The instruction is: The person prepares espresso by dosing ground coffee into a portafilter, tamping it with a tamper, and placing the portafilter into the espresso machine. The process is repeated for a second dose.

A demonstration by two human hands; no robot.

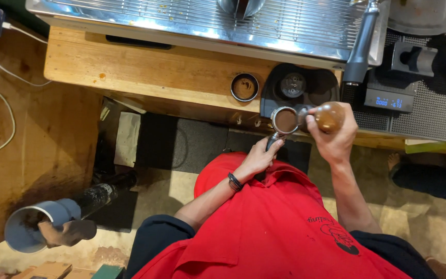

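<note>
Brown ground coffee fills the portafilter (pixel 285 120), its handle clamped in the left hand (pixel 258 156), while right hand (pixel 331 135) fingers are closed around the wooden-knob tamper (pixel 329 117) just beside the basket

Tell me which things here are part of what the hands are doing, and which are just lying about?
In use:
left hand
right hand
portafilter
tamper
black mat

Lying about:
small round cup
digital scale
grey pipe bin
white cable

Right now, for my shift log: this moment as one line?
left hand: holds portafilter handle | right hand: grips wooden-topped tamper beside basket | mat: underneath
</note>
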